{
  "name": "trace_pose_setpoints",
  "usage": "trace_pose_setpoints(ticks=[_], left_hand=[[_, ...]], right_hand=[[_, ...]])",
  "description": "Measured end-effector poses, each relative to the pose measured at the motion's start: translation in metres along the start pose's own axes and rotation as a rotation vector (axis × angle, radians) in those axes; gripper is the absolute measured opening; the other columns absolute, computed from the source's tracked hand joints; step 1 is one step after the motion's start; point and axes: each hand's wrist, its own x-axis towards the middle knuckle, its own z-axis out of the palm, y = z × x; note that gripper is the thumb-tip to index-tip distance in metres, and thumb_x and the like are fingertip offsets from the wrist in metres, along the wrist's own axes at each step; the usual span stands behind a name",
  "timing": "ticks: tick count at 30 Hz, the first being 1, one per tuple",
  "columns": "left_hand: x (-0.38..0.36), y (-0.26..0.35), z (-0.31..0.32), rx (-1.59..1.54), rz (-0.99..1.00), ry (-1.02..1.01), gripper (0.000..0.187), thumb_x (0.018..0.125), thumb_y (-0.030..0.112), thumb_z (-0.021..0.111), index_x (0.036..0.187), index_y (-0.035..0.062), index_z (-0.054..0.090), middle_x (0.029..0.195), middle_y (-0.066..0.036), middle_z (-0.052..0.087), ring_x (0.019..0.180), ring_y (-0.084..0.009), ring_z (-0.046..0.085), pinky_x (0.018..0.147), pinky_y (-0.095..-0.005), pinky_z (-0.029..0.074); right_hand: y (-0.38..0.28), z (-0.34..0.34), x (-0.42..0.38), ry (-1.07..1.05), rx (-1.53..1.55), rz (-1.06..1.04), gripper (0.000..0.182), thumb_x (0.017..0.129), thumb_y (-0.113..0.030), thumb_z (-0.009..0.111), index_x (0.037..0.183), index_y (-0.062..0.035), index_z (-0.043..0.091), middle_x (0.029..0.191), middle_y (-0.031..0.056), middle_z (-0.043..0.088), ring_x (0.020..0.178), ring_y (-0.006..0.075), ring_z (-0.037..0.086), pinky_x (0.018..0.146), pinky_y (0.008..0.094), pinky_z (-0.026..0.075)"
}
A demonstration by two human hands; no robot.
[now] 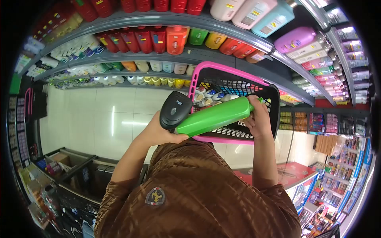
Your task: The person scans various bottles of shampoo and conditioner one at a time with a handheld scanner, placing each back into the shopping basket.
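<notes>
A black handheld barcode scanner [174, 110] is in my left hand [155, 131], its rounded head pointing up beside the bottle. The thumb of that hand lies along the base end of a large green bottle [216, 116]. My right hand [260, 119] has its fingers closed around the neck and cap end of this bottle. The bottle lies tilted across a black shopping basket [275, 97] with a pink rim, right over its opening. Inside the basket are several white bottles [216, 96] with blue parts, partly hidden behind the green one.
Shelves [158, 20] packed with red, orange and green bottles run along the far side. More shelves [317, 63] stand at the right. Open dark bins [79, 168] are at the lower left, and a red-topped counter [291, 174] is at the lower right. Pale floor tiles [91, 115] show between.
</notes>
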Motion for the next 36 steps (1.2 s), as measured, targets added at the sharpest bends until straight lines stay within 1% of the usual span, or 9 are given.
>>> trace_pose_setpoints(ticks=[3, 6, 10, 13, 19, 21, 24, 29, 36], left_hand=[[-0.007, -0.009, -0.003, -0.012, -0.032, 0.082, 0.070, 0.071, 0.012, 0.092, 0.133, 0.0050, 0.061, 0.123, -0.006, 0.068, 0.106, -0.0101, 0.063, 0.083, -0.0290, 0.053], [-0.008, -0.021, 0.002, -0.061, -0.072, 0.507, 0.062, 0.082, 0.011, 0.086, 0.136, 0.0017, 0.058, 0.124, -0.009, 0.069, 0.103, -0.0144, 0.068, 0.079, -0.0282, 0.056], [-0.033, -0.022, -0.021, -0.001, -0.221, 0.543, 0.037, 0.088, 0.011, 0.080, 0.121, 0.0001, 0.068, 0.110, -0.007, 0.073, 0.084, -0.0090, 0.066, 0.068, -0.0262, 0.053], [-0.050, -0.022, -0.025, -0.031, -0.222, 0.579, 0.029, 0.088, 0.013, 0.079, 0.113, 0.0004, 0.071, 0.101, -0.004, 0.074, 0.076, -0.0059, 0.063, 0.063, -0.0245, 0.049], [-0.075, -0.031, -0.028, -0.084, -0.280, 0.664, 0.023, 0.091, 0.012, 0.075, 0.111, 0.0012, 0.071, 0.099, -0.005, 0.074, 0.083, -0.0104, 0.071, 0.060, -0.0251, 0.048], [-0.083, -0.031, -0.029, -0.115, -0.314, 0.713, 0.024, 0.091, 0.013, 0.075, 0.111, 0.0010, 0.070, 0.101, -0.006, 0.074, 0.087, -0.0136, 0.073, 0.060, -0.0258, 0.048], [-0.094, -0.035, -0.034, -0.095, -0.323, 0.722, 0.024, 0.092, 0.014, 0.074, 0.112, 0.0008, 0.069, 0.104, -0.007, 0.074, 0.088, -0.0157, 0.074, 0.059, -0.0266, 0.049], [-0.102, -0.042, -0.038, -0.112, -0.350, 0.748, 0.024, 0.092, 0.013, 0.073, 0.112, 0.0007, 0.069, 0.104, -0.007, 0.074, 0.088, -0.0162, 0.074, 0.059, -0.0270, 0.048], [-0.099, -0.051, -0.041, -0.100, -0.370, 0.733, 0.022, 0.093, 0.014, 0.072, 0.111, 0.0006, 0.071, 0.102, -0.006, 0.074, 0.087, -0.0155, 0.074, 0.059, -0.0272, 0.048]], right_hand=[[-0.010, 0.021, 0.008, -0.022, -0.034, -0.147, 0.017, 0.101, -0.026, 0.062, 0.099, -0.0094, 0.061, 0.070, 0.0001, 0.058, 0.043, 0.0059, 0.042, 0.037, 0.0214, 0.032], [-0.019, 0.035, 0.031, 0.003, -0.212, -0.480, 0.018, 0.100, -0.021, 0.064, 0.104, -0.0039, 0.061, 0.085, 0.0026, 0.060, 0.071, 0.0107, 0.062, 0.052, 0.0279, 0.054], [-0.017, 0.064, 0.072, 0.066, -0.359, -0.764, 0.019, 0.099, -0.019, 0.069, 0.100, -0.0033, 0.058, 0.089, 0.0047, 0.061, 0.077, 0.0097, 0.062, 0.061, 0.0280, 0.062], [-0.007, 0.072, 0.128, 0.212, -0.696, -1.074, 0.024, 0.096, -0.022, 0.073, 0.101, -0.0020, 0.062, 0.083, 0.0098, 0.067, 0.074, 0.0151, 0.066, 0.067, 0.0318, 0.056], [0.017, 0.090, 0.221, 0.354, -0.799, -0.987, 0.030, 0.090, -0.030, 0.076, 0.101, -0.0046, 0.064, 0.082, 0.0192, 0.072, 0.077, 0.0381, 0.073, 0.072, 0.0435, 0.055], [0.016, 0.096, 0.245, 0.345, -0.808, -0.924, 0.032, 0.090, -0.031, 0.075, 0.106, -0.0038, 0.068, 0.093, 0.0215, 0.074, 0.087, 0.0335, 0.074, 0.078, 0.0422, 0.056], [0.012, 0.109, 0.272, 0.342, -0.920, -0.955, 0.040, 0.089, -0.033, 0.076, 0.115, -0.0041, 0.067, 0.088, 0.0215, 0.073, 0.084, 0.0413, 0.072, 0.077, 0.0476, 0.055], [0.013, 0.124, 0.370, 0.415, -1.257, -1.138, 0.056, 0.096, -0.051, 0.061, 0.133, -0.0100, 0.063, 0.137, 0.0175, 0.063, 0.132, 0.0346, 0.055, 0.112, 0.0469, 0.039], [0.004, 0.161, 0.392, 0.386, -1.334, -1.017, 0.058, 0.096, -0.053, 0.059, 0.136, -0.0117, 0.061, 0.141, 0.0163, 0.059, 0.136, 0.0338, 0.050, 0.114, 0.0472, 0.036]])
